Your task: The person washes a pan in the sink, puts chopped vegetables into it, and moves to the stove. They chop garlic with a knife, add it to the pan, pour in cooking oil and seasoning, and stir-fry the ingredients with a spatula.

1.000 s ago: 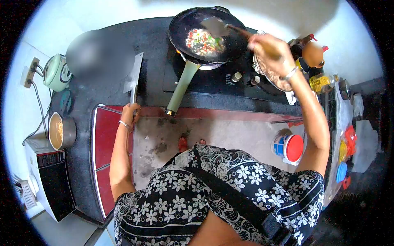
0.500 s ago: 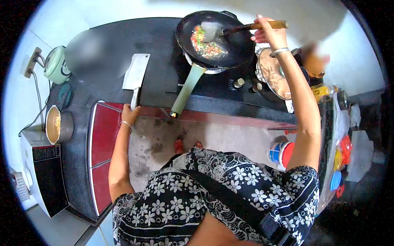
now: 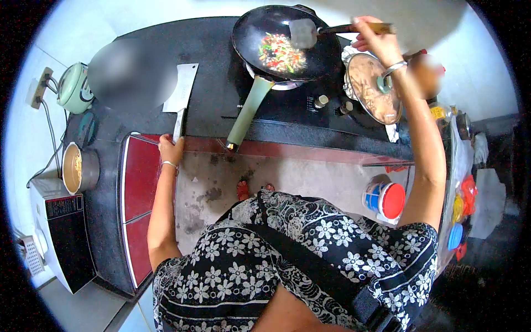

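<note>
My right hand [image 3: 378,41] is closed around the wooden handle of a spatula [image 3: 303,34]. The spatula's wide metal blade is over the far right part of a black wok [image 3: 323,55], just off the food. Chopped red and green peppers with pale bits [image 3: 281,53] lie in the middle of the wok. Its long green handle [image 3: 250,113] points toward me and nobody holds it. At the counter's front edge, my left hand [image 3: 171,148] has its thumb and fingers around the end of a cleaver's [image 3: 181,88] pale handle. The cleaver lies flat on the counter.
Right of the wok stands a pan with a glass lid [image 3: 375,88]. Two stove knobs [image 3: 321,101] face me. On the left are a green rice cooker [image 3: 76,88], a pot [image 3: 80,169] and a microwave [image 3: 63,232]. A red-lidded bucket [image 3: 392,200] is on the floor.
The spatula has come up off the peppers, turning its blade into view, as my right hand moved slightly right. The whole view has shifted a little. My left hand stays by the cleaver handle.
</note>
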`<state>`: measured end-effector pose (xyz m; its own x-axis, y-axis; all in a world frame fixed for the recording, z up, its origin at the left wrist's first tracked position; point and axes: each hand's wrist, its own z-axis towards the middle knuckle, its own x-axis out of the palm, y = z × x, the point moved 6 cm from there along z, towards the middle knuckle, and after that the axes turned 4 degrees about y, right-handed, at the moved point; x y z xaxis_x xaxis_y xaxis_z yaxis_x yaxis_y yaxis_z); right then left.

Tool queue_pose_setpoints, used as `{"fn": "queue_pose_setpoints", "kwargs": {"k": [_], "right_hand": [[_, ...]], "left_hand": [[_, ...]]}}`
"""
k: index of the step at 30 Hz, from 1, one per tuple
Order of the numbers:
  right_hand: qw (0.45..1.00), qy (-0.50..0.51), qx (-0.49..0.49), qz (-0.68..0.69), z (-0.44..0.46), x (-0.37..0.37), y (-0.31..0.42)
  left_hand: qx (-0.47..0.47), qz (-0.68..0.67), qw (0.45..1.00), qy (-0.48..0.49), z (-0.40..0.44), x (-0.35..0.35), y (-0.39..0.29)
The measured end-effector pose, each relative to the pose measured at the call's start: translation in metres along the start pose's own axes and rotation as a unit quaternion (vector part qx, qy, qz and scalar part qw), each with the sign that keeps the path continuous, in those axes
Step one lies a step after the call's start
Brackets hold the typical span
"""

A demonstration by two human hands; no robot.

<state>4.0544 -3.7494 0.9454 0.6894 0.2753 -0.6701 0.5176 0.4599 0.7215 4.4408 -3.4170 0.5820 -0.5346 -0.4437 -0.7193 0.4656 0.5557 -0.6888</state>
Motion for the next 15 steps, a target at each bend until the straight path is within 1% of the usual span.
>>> {"fn": "queue_pose_setpoints", "kwargs": {"k": [1,2,3,5,7,8,9,11,12,13,15], "right_hand": [[0.999,0.015,-0.042,-0.025,-0.002,0.011,0.001],[0.992,0.066,-0.078,-0.077,-0.001,0.025,-0.002],[0.955,0.053,-0.269,-0.112,-0.005,0.040,0.002],[0.904,0.109,-0.322,-0.258,-0.028,0.063,0.031],[0.894,0.183,-0.312,-0.263,-0.042,0.076,0.035],[0.888,0.211,-0.290,-0.287,-0.052,0.079,0.043],[0.881,0.216,-0.286,-0.310,-0.061,0.077,0.053],[0.877,0.234,-0.305,-0.286,-0.072,0.065,0.063],[0.878,0.243,-0.295,-0.287,-0.079,0.057,0.075],[0.879,0.252,-0.285,-0.288,-0.088,0.050,0.086],[0.873,0.246,-0.304,-0.292,-0.102,0.045,0.094]], "left_hand": [[-0.005,0.006,1.000,-0.021,-0.006,-0.007,-0.004],[-0.004,0.005,1.000,-0.028,-0.011,-0.008,-0.002],[-0.002,0.005,0.999,-0.035,-0.015,-0.009,0.001],[0.008,-0.012,0.999,-0.033,-0.024,-0.008,0.005],[0.025,-0.044,0.999,-0.013,-0.035,-0.005,0.008],[0.018,-0.034,0.999,-0.002,-0.044,-0.008,0.001],[0.011,-0.044,0.999,-0.001,-0.052,-0.007,0.002],[-0.002,-0.063,0.998,0.003,-0.068,-0.006,0.008],[0.062,-0.016,0.997,-0.036,-0.071,0.001,0.024],[0.054,-0.024,0.998,-0.031,-0.077,0.001,0.025],[0.038,-0.041,0.998,-0.021,-0.087,-0.002,0.016]]}}
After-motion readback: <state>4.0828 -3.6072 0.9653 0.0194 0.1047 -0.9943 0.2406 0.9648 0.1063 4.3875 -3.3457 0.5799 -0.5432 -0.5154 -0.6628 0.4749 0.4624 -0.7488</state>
